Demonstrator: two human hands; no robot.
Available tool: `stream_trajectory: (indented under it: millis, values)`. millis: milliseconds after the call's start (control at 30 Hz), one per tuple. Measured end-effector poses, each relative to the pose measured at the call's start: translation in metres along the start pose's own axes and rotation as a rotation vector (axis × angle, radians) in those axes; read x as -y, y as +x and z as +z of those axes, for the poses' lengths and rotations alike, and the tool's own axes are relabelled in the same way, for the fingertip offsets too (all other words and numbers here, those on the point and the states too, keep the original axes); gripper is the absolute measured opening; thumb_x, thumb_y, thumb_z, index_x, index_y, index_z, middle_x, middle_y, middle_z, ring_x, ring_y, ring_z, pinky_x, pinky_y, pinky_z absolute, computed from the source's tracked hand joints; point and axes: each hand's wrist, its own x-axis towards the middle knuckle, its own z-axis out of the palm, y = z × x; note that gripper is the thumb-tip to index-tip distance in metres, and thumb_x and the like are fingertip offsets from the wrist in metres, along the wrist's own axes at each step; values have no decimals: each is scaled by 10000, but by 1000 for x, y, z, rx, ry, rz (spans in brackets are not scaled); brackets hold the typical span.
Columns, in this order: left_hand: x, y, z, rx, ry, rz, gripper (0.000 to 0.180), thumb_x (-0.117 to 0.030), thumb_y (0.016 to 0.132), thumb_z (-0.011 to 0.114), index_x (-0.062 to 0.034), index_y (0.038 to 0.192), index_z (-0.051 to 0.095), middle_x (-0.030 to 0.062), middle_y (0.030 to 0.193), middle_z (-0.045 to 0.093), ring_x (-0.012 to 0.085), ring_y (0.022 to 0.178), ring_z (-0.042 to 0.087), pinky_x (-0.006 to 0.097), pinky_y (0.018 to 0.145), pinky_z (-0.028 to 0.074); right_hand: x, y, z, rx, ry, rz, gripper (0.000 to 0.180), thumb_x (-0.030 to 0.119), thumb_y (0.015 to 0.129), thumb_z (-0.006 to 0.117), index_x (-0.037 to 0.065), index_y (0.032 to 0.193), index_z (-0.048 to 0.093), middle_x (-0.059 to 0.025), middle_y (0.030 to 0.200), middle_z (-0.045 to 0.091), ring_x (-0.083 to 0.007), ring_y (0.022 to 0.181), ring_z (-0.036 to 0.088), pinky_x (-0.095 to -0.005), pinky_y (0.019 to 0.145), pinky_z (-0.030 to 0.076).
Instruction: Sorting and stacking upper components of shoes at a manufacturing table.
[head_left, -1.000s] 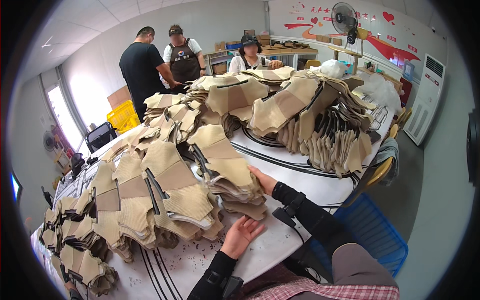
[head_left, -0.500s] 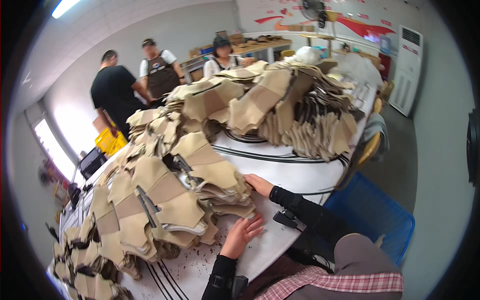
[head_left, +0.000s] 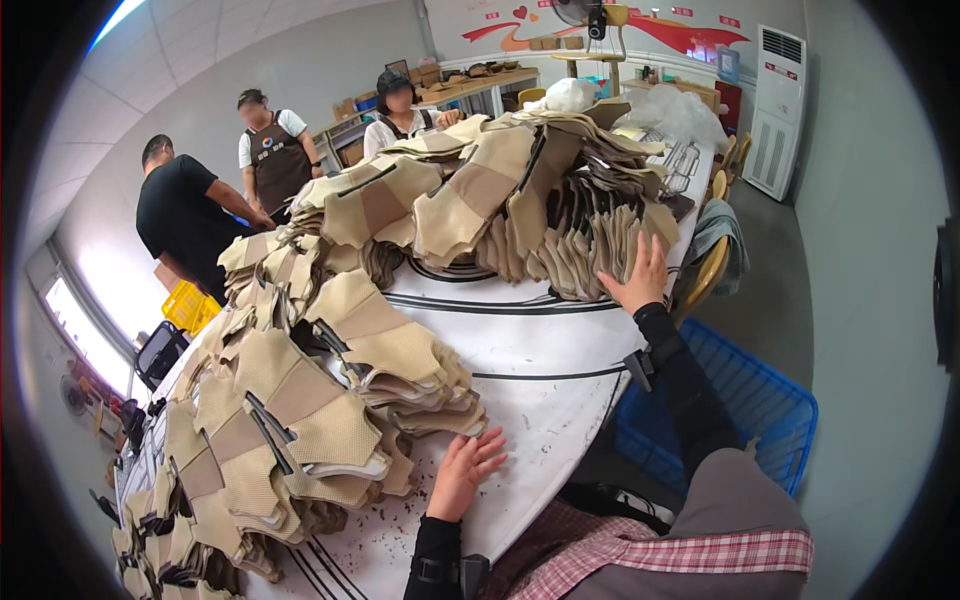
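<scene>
Stacks of beige and brown cut fabric pieces (head_left: pixel 310 430) with dark strips lie along the near left of the table. Beside the right end of these stacks my left hand (head_left: pixel 466 474) is open, its fingers spread against or just next to the lowest edges; actual contact is hard to tell. My right hand (head_left: pixel 638 278) reaches out to a second, larger heap of similar fabric pieces (head_left: pixel 470 200). Its fingers are apart at the right end, by a row of pieces standing on edge (head_left: pixel 590 240). Neither hand holds anything.
The white table (head_left: pixel 540 345) has black curved lines and dark crumbs. A blue plastic crate (head_left: pixel 745 400) stands below its right edge, near yellow chairs (head_left: pixel 708 275). Three people are across the table, one in a black shirt (head_left: pixel 195 215). A yellow crate (head_left: pixel 190 308) is at far left.
My right hand has left the near stack and moved forward and right to the far heap. My left hand stays by the near stack. The view has shifted slightly.
</scene>
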Motion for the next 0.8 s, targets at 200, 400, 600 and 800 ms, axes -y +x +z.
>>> stream_trajectory:
  millis: [200, 400, 600, 800]
  values:
    - [-2, -2, 3, -37, 30, -8, 343, -168, 1000, 348, 48, 1266, 347, 240, 1339, 441, 295, 1199, 506, 395, 966, 471, 26, 5, 24, 444, -25, 275, 1264, 647, 600, 740, 104, 1490, 24, -302, 1444, 210, -445, 1320, 271, -603, 995, 286]
    - [-3, -2, 5, -30, 49, -18, 339, -169, 1004, 347, 53, 1261, 351, 232, 1330, 452, 276, 1180, 519, 379, 958, 476, 38, 2, 41, 452, -222, 243, 1249, 572, 634, 750, 102, 1489, -29, -296, 1465, 171, -448, 1347, 230, -630, 954, 322]
    - [-3, -5, 6, -46, 70, -9, 328, -171, 1007, 351, 46, 1253, 363, 215, 1313, 467, 255, 1160, 530, 366, 946, 479, 44, 5, 41, 547, -321, 247, 1110, 228, 697, 724, 100, 1489, -42, -296, 1461, 165, -452, 1335, 259, -563, 958, 377]
    - [0, -3, 5, -7, 88, 16, 330, -180, 1009, 350, 43, 1252, 365, 202, 1312, 469, 242, 1146, 534, 355, 949, 474, 14, 1, 60, 441, -364, 99, 781, 98, 841, 531, 132, 1496, 106, -305, 1419, 228, -454, 1245, 391, -517, 883, 463]
